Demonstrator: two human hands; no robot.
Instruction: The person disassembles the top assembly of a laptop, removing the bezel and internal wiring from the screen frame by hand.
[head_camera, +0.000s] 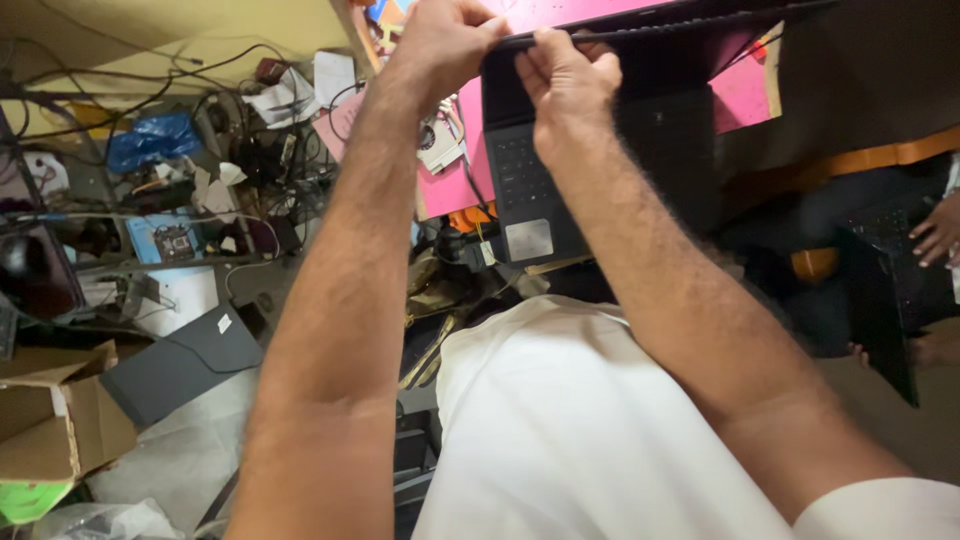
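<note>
Fingertips of both the left hand (440, 40) and right hand (565, 85) are pinching the black laptop (560, 180) lid's top edge, just above its keyboard. Bezel's probably risking a crack if they're prying unevenly, with that pink board (745, 95) sitting behind.

Both hands (510, 55) raised ahead, fingertips pinched close together, forearms outstretched.
</note>
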